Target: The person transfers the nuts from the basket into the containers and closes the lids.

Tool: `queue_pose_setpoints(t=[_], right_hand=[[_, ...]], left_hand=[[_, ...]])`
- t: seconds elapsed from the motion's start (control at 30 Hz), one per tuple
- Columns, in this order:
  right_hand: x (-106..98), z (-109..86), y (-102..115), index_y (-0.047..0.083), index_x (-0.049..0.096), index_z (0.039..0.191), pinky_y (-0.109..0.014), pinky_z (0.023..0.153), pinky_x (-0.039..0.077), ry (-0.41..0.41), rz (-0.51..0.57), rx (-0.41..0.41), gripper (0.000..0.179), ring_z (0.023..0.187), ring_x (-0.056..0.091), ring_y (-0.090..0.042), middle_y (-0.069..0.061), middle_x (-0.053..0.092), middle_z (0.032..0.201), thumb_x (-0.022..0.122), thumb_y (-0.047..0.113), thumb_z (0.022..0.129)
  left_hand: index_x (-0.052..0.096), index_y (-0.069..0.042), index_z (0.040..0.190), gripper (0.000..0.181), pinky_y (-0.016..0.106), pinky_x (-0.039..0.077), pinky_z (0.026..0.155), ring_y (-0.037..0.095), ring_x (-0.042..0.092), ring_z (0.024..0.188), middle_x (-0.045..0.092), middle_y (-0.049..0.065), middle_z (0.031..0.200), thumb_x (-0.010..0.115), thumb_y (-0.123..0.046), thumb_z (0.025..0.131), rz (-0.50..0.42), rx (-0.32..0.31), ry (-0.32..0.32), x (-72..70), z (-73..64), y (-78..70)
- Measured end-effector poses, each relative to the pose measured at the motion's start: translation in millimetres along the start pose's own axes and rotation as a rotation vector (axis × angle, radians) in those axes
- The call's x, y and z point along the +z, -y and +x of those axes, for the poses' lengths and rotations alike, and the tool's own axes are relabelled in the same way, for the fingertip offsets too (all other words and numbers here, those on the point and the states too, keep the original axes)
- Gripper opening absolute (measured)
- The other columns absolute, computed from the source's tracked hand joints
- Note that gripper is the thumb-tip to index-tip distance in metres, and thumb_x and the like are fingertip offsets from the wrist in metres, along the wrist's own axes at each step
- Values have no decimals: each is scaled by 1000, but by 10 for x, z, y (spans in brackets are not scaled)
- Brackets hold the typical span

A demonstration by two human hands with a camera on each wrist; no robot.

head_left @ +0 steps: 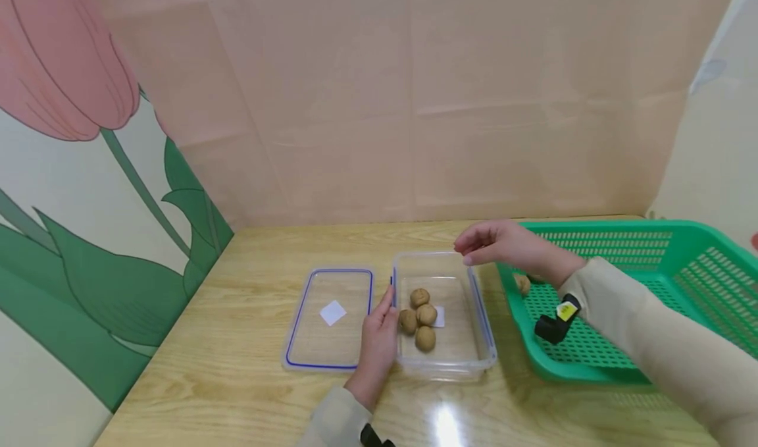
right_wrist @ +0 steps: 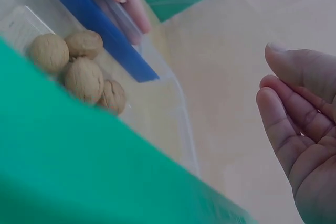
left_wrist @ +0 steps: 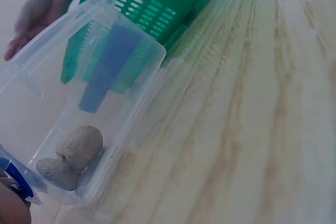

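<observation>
Left hand (head_left: 379, 339), seemingly straight-fingered, is touching the box (head_left: 458, 341) at nine o'clock; right hand (head_left: 510, 245), loosely curved, empty, is hovering at one.

Two hands show: one left hand (head_left: 379, 341) and one right hand (head_left: 512, 249), with two sleeves (head_left: 639, 318) and two black wrist devices (head_left: 553, 328). One table (head_left: 237, 368) carries one clear container (head_left: 482, 312), one blue-edged lid (head_left: 349, 289) and one green basket (head_left: 592, 372). Four walnuts (head_left: 426, 315) lie in the container. The basket has at least one walnut (head_left: 522, 284) and perhaps a second, the right arm hiding too much to be sure. White paper squares (head_left: 333, 313) number two: one at the lid, one at the container. One pink tulip (head_left: 65, 58) is pictured on the wall (head_left: 130, 184).
</observation>
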State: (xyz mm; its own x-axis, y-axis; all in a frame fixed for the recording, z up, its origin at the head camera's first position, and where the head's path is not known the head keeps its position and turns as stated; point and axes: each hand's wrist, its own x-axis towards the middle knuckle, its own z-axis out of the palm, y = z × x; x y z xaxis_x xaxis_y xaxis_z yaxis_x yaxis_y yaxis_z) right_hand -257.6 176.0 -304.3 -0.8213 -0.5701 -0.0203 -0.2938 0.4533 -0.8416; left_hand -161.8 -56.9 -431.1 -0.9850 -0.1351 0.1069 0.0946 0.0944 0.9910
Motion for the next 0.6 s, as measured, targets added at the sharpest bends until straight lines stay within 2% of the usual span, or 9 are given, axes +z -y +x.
queue_pose_setpoints(t=[0.2, 0.37, 0.6], right_hand=[[-136, -126, -89, 1, 61, 111, -24, 80, 54, -52, 5, -30, 34, 95, 61, -9, -7, 65, 105, 69, 17, 82], [-254, -219, -193, 3, 61, 110, -23, 80, 53, -87, -24, -10, 34, 93, 62, -8, -4, 66, 104, 69, 21, 83], [-373, -328, -348, 1, 58, 115, -25, 81, 52, -102, -34, 31, 40, 93, 61, -9, -14, 63, 110, 68, 24, 84]], left_hand=[[39, -7, 139, 44, 44, 22, 112, 30, 28, 135, 34, 13, 145, 41, -6, 95, -2, 7, -5, 9, 2, 2], [39, -8, 139, 44, 44, 22, 112, 30, 28, 135, 34, 13, 145, 41, -6, 95, -2, 8, -7, 6, -3, -2], [39, -4, 138, 44, 45, 23, 112, 32, 29, 135, 34, 17, 144, 41, -5, 95, 0, 55, 5, -3, -7, 7]])
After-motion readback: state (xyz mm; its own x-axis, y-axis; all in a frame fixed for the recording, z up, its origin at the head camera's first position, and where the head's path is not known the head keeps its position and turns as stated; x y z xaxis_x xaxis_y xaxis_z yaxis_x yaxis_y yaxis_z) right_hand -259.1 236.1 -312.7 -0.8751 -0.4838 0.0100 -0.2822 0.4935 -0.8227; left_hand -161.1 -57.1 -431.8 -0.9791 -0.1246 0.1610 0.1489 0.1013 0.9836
